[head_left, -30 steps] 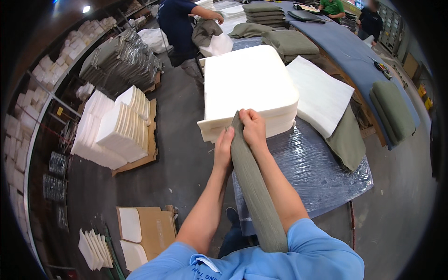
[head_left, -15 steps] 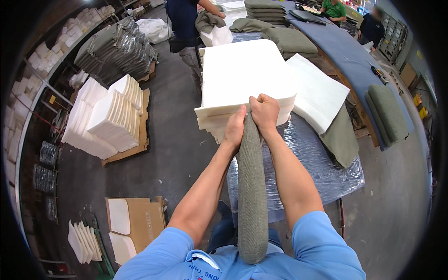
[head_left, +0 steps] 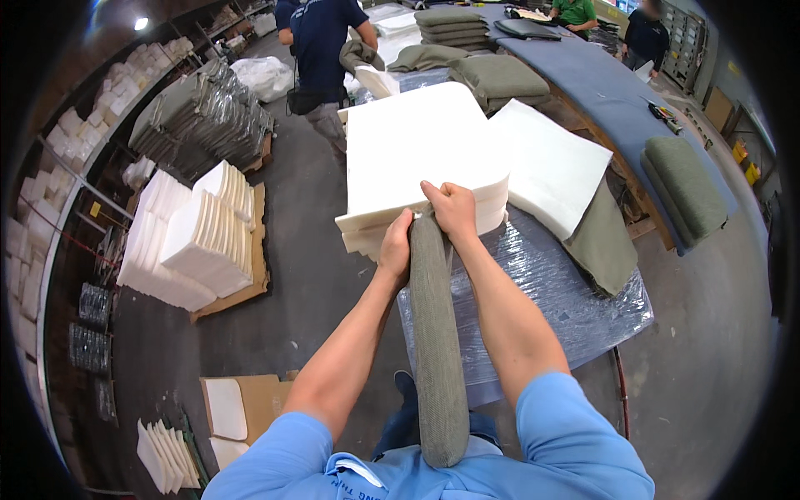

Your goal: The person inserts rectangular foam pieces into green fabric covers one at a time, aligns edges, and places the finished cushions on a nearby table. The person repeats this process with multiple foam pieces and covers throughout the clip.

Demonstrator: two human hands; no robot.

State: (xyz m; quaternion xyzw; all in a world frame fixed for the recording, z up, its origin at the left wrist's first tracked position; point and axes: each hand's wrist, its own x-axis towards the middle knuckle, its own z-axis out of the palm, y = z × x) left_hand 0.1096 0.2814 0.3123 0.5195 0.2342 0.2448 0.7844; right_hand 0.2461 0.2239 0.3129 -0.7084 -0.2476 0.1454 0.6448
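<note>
A grey-green fabric cushion [head_left: 440, 350] is held on edge in front of me, its near end against my shirt. My left hand [head_left: 395, 247] is closed on the left side of its far end, thumb on top. From the right, my right hand [head_left: 452, 210] grips the fabric at that same end, fingers curled. A bit of white shows between the hands. Just beyond them stands a stack of white foam pads [head_left: 421, 150]. To its right, another white foam pad [head_left: 550, 167] lies over an olive fabric cover [head_left: 607, 246].
A plastic-wrapped stack [head_left: 550, 283] supports the foam. Along the right runs a long blue-topped table [head_left: 575, 92] with a folded cushion [head_left: 685, 192]. More foam stacks [head_left: 204, 233] stand on the floor at left. A co-worker in dark blue [head_left: 325, 50] handles fabric at the back.
The whole view has shifted slightly. Both hands keep their grip at the cushion's far end, which sits a little further left and lower in the picture. The co-worker at the back has moved.
</note>
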